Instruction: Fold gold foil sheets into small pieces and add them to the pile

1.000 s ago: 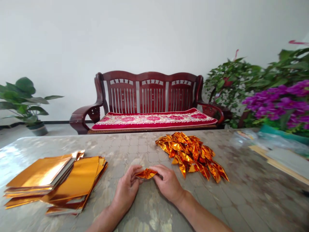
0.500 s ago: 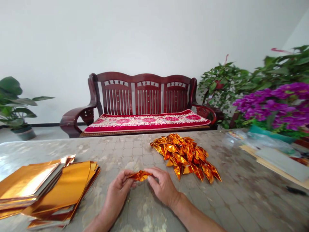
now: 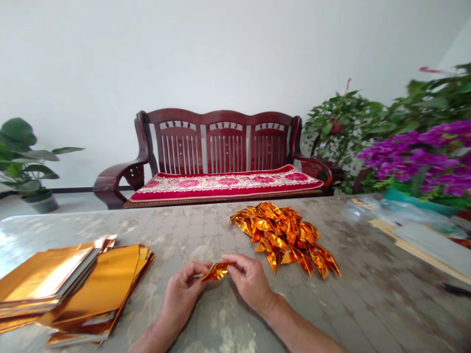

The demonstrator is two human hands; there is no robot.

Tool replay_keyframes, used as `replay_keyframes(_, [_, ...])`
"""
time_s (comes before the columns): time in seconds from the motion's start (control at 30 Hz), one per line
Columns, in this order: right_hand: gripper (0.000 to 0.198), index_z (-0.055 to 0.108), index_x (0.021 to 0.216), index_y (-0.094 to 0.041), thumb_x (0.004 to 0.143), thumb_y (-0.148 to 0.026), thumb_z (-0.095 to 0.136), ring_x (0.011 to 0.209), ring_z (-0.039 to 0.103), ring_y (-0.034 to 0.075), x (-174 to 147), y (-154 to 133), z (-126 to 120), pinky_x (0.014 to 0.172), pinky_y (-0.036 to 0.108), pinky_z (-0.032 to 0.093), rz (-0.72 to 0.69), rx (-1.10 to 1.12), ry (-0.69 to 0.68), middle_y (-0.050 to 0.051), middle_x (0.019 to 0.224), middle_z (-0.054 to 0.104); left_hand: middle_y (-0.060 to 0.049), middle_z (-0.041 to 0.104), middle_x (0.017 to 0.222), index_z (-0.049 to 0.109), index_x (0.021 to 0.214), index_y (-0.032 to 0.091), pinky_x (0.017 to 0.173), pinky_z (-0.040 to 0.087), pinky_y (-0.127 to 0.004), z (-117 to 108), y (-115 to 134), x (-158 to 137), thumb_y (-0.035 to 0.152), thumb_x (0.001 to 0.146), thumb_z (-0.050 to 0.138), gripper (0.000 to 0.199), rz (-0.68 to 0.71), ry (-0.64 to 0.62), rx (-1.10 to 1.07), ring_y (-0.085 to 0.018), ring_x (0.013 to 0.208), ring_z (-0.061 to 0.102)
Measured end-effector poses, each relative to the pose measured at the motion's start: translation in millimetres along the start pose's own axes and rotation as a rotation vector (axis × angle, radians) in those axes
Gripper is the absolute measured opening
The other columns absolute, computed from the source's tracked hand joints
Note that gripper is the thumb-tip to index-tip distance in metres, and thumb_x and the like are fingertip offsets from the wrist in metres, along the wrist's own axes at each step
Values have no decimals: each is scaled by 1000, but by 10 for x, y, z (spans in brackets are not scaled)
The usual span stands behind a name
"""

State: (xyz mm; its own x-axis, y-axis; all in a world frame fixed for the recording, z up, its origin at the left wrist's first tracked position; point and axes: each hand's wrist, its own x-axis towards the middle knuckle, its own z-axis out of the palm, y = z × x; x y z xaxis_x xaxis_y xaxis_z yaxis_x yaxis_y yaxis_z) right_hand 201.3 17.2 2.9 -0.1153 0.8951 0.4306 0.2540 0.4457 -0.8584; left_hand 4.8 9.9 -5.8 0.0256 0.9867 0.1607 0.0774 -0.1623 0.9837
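Between my two hands, low over the table, is a folded gold foil paper ingot (image 3: 218, 271), shiny and pointed at its ends. My left hand (image 3: 183, 289) has thumb and fingertips at its left tip. On the other side my right hand (image 3: 251, 283) pinches the right end between thumb and fingers. A heap of similar folded foil ingots (image 3: 281, 233) lies beyond my right hand. Flat gold foil sheets (image 3: 99, 282) are stacked in two loose piles to the left.
The table (image 3: 195, 230) has a patterned grey cover. At its right are papers (image 3: 430, 245), a clear plastic bag (image 3: 408, 213), a dark pen-like object (image 3: 456, 289) and purple flowers (image 3: 423, 157). Behind stands a wooden bench (image 3: 226, 142); a potted plant (image 3: 31, 166) is at left.
The foil ingot has turned in my fingers, its left tip now lower and its bright face showing more. Both hands have shifted very slightly; the view has moved a little too.
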Motion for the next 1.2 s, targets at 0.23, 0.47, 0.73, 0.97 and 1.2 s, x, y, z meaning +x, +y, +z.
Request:
replay_keyframes(0.23, [25,72,108,-20,86,-25,60,91,74,23,14,-51,41,83,35,61,106,154,25,6,100,77,-11,77,96,66,66,17,72,60,-34,108,175,7,39,61,85,29,-74,37,-235,-24,81,72])
replay_keyframes(0.47, [31,68,113,-20,82,-19,59,91,72,21,14,-68,45,81,32,59,95,122,44,7,105,75,-12,77,95,66,65,16,83,58,-38,111,181,23,47,58,88,38,-51,87,-251,-25,86,72])
replay_keyframes(0.73, [10,66,78,-23,85,-17,63,79,61,18,-24,-286,14,72,29,47,-171,-275,110,1,79,65,-9,76,91,68,67,18,79,59,-34,145,112,-26,39,65,84,26,52,75,-230,-24,86,71])
replay_keyframes(0.97, [9,67,85,-23,83,-15,65,85,59,20,3,-291,18,77,30,43,-154,-355,136,2,84,64,-4,74,79,66,73,18,75,56,-29,147,180,-33,35,67,83,25,-31,31,-225,-19,77,68])
replay_keyframes(1.2, [15,69,76,-22,86,-16,61,81,60,18,43,-269,15,74,28,42,-14,-264,3,0,77,65,1,70,72,64,77,16,68,50,-22,139,171,14,36,67,84,30,-117,-40,-328,-13,69,63])
